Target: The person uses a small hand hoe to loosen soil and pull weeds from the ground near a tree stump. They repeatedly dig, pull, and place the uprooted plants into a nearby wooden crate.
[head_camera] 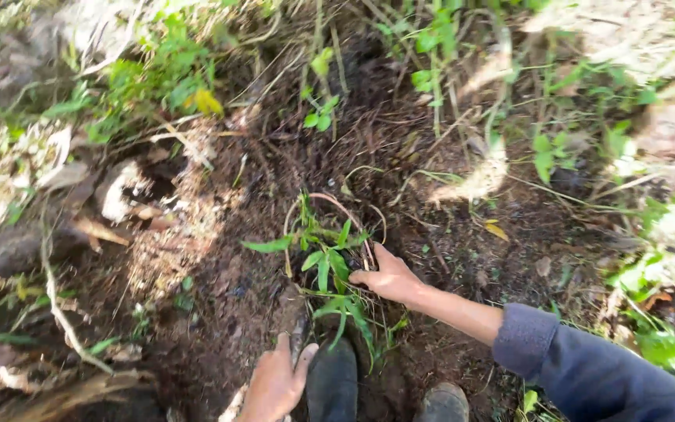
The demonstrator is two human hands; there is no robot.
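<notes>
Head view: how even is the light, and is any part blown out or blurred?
Head view: uneven, dappled sun; bright patches at the upper right and left edge are washed out; the soil in the middle lies in shade; the seedling, right hand and left hand read clearly; the corners look soft and smeared.

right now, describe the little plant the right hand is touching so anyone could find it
In the dark bare soil at the picture's centre, just beyond the boots, stands a seedling touched by the right hand. Unlike the surrounding weeds, it has long narrow drooping leaves ringed by a thin looping root.
</notes>
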